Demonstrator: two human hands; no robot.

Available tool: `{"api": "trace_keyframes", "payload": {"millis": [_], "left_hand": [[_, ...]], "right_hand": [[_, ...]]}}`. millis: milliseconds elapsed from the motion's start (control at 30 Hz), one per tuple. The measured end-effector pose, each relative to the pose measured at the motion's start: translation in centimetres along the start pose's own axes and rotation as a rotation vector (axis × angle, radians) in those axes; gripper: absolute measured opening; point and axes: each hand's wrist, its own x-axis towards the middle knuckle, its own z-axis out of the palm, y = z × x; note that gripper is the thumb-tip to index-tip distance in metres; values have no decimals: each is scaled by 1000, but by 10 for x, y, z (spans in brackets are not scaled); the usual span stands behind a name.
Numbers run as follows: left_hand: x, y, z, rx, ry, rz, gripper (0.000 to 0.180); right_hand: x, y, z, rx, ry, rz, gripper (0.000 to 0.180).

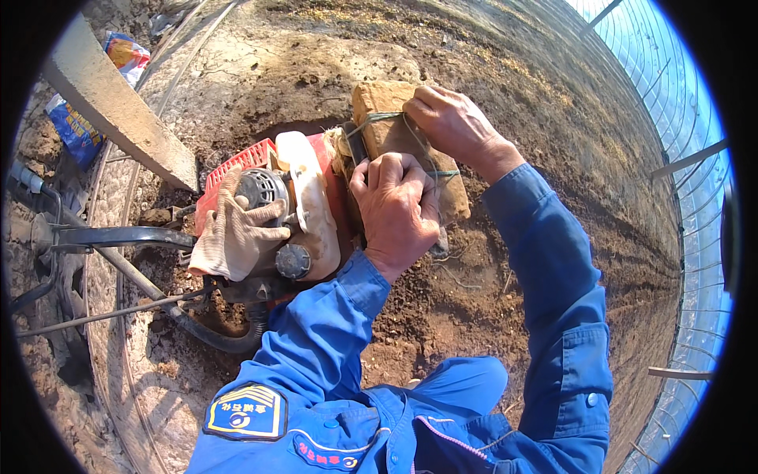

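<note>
Your blue sleeves reach down over bare, cracked soil inside a greenhouse with arched framing. Your left hand presses the tan brick against the small red engine, fingers curled on its green string. Your right hand pinches the string atop the brick. A work glove lies on the engine.

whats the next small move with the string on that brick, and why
Probably draw the green string tighter. It already loops round the tan brick beside the red engine; the right hand pinches it on top while the left hand presses below.
</note>
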Motion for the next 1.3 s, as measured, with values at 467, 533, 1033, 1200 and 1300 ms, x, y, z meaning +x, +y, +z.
{"api": "trace_keyframes", "payload": {"millis": [467,533,1033,1200,1300], "left_hand": [[-1,-2,-1,-24,-54,-17,18],[-1,-3,-1,-39,-53,-14,19],[0,-2,-1,-48,-45,-21,16],[1,-1,-1,-31,-55,-29,15],[4,0,-2,-31,-45,-34,15]], "right_hand": [[14,13,-8,277,-240,198,12],[16,16,-11,289,-276,186,12],[24,26,-13,350,-332,49,9],[7,10,-23,-157,-144,-86,9],[-9,-8,-39,-57,-79,116,7]]}}
